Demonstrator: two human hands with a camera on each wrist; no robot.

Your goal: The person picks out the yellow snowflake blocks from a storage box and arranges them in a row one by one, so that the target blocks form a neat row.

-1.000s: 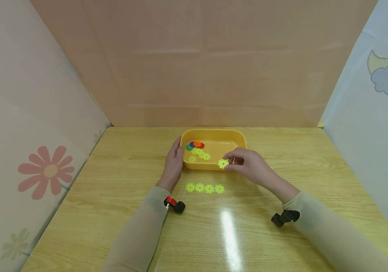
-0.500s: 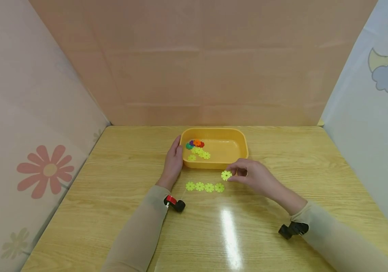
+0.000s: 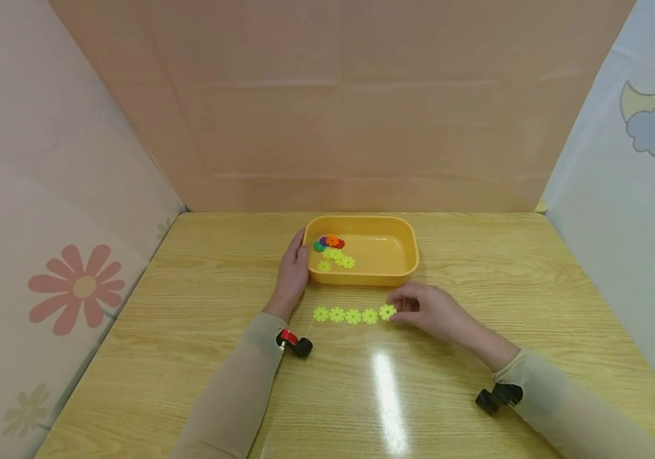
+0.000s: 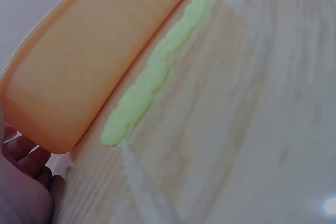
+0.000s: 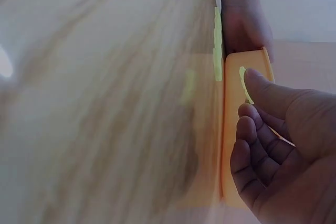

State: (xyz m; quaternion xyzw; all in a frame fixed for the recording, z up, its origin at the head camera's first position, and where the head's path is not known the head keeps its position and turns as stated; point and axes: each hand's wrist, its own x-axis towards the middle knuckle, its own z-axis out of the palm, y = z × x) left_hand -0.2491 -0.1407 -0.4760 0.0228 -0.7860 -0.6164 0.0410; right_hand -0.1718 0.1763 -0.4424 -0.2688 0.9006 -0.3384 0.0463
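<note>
In the head view, my right hand (image 3: 433,313) pinches a yellow-green notched snowflake disc (image 3: 387,312) between thumb and fingertips, at the right end of a row of matching discs (image 3: 353,316) lying on the table. The right wrist view shows this held disc (image 5: 245,85) edge-on and tilted. My left hand (image 3: 291,277) rests along the outer left wall of a yellow plastic tray (image 3: 361,280), fingers fairly straight against it. Inside the tray, at its left, lie more yellow-green discs (image 3: 338,256) and a small cluster of orange, red, purple and green discs (image 3: 333,241).
The wood-grain table (image 3: 201,357) carries the tray and the row, which runs parallel to the tray's near wall. Behind stands a plain brownish backdrop (image 3: 338,115), with printed panels at both sides. Each wrist wears a small black camera mount (image 3: 499,398).
My right hand has brought the pinched disc from over the tray's near rim down toward me and slightly right, to the row's right end. The left hand and tray have stayed in place.
</note>
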